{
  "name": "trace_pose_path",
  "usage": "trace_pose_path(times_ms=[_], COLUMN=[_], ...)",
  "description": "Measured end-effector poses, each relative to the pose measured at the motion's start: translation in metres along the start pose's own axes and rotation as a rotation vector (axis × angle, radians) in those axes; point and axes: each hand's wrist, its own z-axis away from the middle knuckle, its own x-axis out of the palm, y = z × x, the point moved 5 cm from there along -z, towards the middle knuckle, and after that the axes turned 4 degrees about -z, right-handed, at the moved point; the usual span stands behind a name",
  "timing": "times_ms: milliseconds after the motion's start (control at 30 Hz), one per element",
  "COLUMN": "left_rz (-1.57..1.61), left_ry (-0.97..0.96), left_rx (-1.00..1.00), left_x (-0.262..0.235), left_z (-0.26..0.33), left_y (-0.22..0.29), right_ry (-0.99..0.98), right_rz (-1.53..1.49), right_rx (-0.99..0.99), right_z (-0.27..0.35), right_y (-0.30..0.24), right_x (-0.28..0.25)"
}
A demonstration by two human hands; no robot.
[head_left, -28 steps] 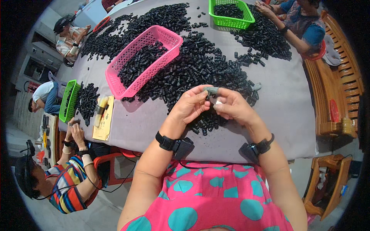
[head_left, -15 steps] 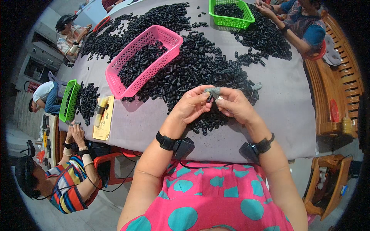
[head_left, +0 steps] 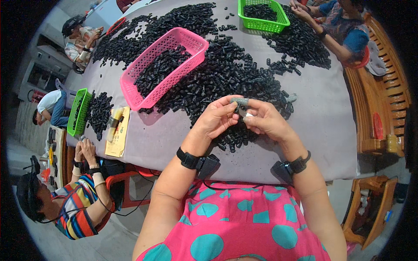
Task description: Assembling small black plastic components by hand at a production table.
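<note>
Since the earlier frame little has shifted: both hands keep pinching the small grey cylindrical part (head_left: pixel 239 101) above the table's near edge, left hand (head_left: pixel 216 120) and right hand (head_left: pixel 264 120) each gripping it by the fingertips. A big heap of loose black plastic pieces (head_left: pixel 226 78) remains unsorted. The pink plastic mesh basket (head_left: pixel 191 58) is partly filled with black pieces; the far green plastic mesh basket (head_left: pixel 282 18) holds a thin layer.

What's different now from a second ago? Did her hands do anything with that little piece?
Very little. The left hand and right hand keep pinching the small grey piece between their fingertips, above the pile of black parts; it has turned slightly in their grip. Nothing was picked up or let go. The pink basket and green basket stayed put.
</note>
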Motion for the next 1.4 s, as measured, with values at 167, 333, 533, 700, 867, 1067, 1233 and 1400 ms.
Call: trace_pose_path(times_ms=[167, 333, 533, 700, 867, 1067, 1233, 1400], left_rz=[-0.052, -0.081, -0.351, -0.597, -1.317, -2.12, -2.255, -1.362], left_ry=[0.006, 0.146, 0.572, 0.498, 0.378, 0.325, 0.241, 0.333], left_rx=[0.015, 0.155, 0.728, 0.59, 0.29, 0.177, 0.103, 0.242], left_x=[0.004, -0.005, -0.015, -0.005, -0.001, 0.014, 0.019, 0.011], left_z=[0.003, 0.004, 0.019, 0.025, 0.016, 0.006, 0.0, 0.01], left_y=[0.0, 0.034, 0.161, 0.129, 0.066, 0.041, 0.032, 0.046], right_ry=[0.056, 0.178, 0.193, 0.238, 0.25, 0.233, 0.229, 0.227], right_rz=[0.063, -0.053, -0.06, -0.092, -0.066, -0.041, -0.041, -0.03], right_rx=[0.016, -0.045, -0.077, -0.111, -0.115, -0.101, -0.115, -0.136], right_z=[-0.001, 0.002, -0.001, -0.004, -0.001, -0.001, 0.001, -0.001], right_y=[0.013, 0.01, 0.006, 0.007, 0.005, 0.007, 0.006, 0.005], right_x=[-0.015, -0.021, -0.019, -0.029, -0.029, -0.024, -0.027, -0.027])
